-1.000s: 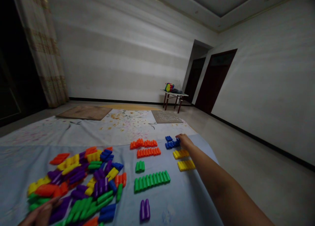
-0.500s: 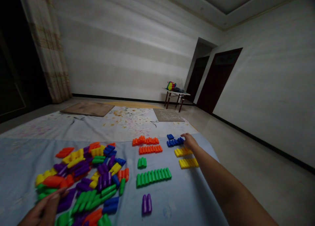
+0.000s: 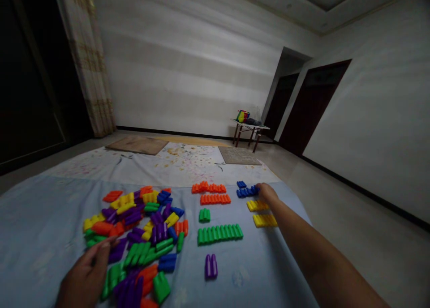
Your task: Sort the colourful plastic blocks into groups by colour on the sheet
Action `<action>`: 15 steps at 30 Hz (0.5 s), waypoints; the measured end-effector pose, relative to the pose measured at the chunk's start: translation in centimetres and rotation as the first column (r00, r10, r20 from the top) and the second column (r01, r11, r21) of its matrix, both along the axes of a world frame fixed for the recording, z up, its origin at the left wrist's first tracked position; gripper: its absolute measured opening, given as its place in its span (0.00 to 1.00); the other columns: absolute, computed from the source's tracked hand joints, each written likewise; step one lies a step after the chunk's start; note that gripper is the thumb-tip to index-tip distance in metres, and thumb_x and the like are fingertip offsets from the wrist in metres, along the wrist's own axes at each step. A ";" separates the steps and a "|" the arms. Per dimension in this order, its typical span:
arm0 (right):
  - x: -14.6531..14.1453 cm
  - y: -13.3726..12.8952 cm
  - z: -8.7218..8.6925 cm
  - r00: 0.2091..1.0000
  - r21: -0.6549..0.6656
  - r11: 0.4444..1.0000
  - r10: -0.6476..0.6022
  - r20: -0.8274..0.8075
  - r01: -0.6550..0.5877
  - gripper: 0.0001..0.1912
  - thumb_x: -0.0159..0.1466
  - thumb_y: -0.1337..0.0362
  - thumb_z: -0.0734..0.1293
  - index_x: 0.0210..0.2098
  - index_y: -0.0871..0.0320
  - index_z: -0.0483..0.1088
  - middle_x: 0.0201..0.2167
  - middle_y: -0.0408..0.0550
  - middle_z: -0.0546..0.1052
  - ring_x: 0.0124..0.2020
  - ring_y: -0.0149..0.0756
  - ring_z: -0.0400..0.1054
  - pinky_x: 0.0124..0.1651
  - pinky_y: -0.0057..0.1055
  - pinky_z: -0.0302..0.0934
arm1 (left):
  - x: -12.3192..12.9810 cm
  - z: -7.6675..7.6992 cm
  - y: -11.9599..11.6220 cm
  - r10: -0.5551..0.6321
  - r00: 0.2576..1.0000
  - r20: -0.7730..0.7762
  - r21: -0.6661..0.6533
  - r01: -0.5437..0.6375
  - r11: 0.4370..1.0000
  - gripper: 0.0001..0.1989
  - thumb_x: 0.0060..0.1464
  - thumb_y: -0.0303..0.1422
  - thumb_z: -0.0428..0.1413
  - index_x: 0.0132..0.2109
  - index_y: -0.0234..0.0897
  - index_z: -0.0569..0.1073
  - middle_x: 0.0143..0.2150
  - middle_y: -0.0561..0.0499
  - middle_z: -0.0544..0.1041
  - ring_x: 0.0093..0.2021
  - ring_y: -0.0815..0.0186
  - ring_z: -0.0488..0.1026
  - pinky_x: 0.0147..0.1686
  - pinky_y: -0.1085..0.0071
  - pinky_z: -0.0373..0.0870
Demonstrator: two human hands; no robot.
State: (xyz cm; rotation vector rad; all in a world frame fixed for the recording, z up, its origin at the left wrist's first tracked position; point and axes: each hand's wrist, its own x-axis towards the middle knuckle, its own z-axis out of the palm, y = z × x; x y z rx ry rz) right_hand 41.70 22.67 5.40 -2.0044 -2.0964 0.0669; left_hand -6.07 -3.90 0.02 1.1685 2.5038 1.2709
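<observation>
The ribbed blue row (image 3: 246,192) lies beyond yellow rows (image 3: 264,220), the right hand (image 3: 268,193) at its end, grip unclear. The left hand (image 3: 83,272), fingers close together, is at the pile (image 3: 133,216); its hold I cannot tell.

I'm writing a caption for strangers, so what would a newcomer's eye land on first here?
Probably the bright, jumbled heap of plastic pieces on the cloth, with the left hand at its near left edge. Right of it, single-colour rows stand out, especially the long green row. Farther right, the right hand is at the blue row's right end.
</observation>
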 end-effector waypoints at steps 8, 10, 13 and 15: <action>-6.8 -4.8 1.9 0.922 0.136 0.926 0.368 -0.123 -0.352 0.18 0.59 0.69 0.59 0.47 0.59 0.70 0.46 0.52 0.72 0.47 0.35 0.66 0.51 0.30 0.57 | 2.0 2.1 -0.6 -0.069 0.989 0.127 0.042 0.064 0.997 0.22 0.51 0.45 0.43 0.41 0.37 0.74 0.40 0.48 0.78 0.42 0.61 0.73 0.44 0.69 0.68; -9.9 -7.5 2.1 0.804 0.175 0.830 0.557 -0.207 -0.530 0.16 0.59 0.69 0.59 0.45 0.58 0.71 0.42 0.51 0.74 0.43 0.35 0.67 0.49 0.32 0.59 | 1.9 2.0 -0.6 -0.074 0.991 0.114 0.049 0.069 0.996 0.22 0.52 0.45 0.43 0.41 0.37 0.74 0.40 0.48 0.78 0.43 0.61 0.73 0.44 0.70 0.68; -14.6 -11.5 2.0 0.686 0.185 0.733 0.679 -0.261 -0.654 0.14 0.60 0.69 0.60 0.44 0.58 0.71 0.42 0.52 0.73 0.44 0.36 0.67 0.48 0.33 0.60 | 1.9 1.9 -0.6 -0.094 0.992 0.089 0.056 0.089 0.994 0.21 0.52 0.44 0.43 0.42 0.37 0.74 0.41 0.49 0.78 0.43 0.62 0.73 0.44 0.71 0.67; -17.3 -13.8 1.9 0.655 0.155 0.712 0.695 -0.295 -0.685 0.14 0.59 0.68 0.61 0.44 0.58 0.71 0.41 0.52 0.74 0.43 0.36 0.67 0.47 0.33 0.60 | 1.9 1.8 -0.5 -0.101 0.992 0.079 0.060 0.096 0.994 0.20 0.53 0.43 0.43 0.42 0.37 0.74 0.41 0.49 0.78 0.43 0.63 0.73 0.44 0.72 0.67</action>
